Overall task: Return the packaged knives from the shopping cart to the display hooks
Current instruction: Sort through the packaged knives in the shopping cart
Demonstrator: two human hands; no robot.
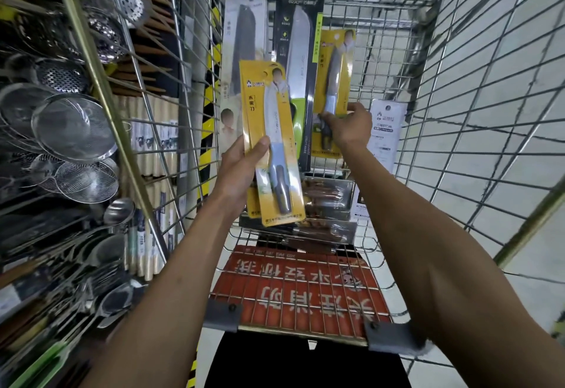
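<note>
My left hand (241, 170) grips yellow-carded knife packs (272, 143) above the wire shopping cart (394, 8); a second yellow card shows behind the front one. My right hand (348, 129) pinches the lower part of another yellow knife pack (334, 66) inside the cart. Leaning in the cart's basket are a black pack with a green-handled knife (301, 51) and a grey pack with a dark blade (243, 45). Clear packs with brown-handled knives (327, 195) lie under my left hand's packs. A white card pack (386, 130) rests at the cart's right side.
A display rack (88, 60) on the left carries hanging metal strainers (73, 127), skimmers and ladles, with wooden-handled goods behind. The cart's folded red child seat flap (299, 289) is nearest me. Pale tiled floor (504, 51) lies to the right.
</note>
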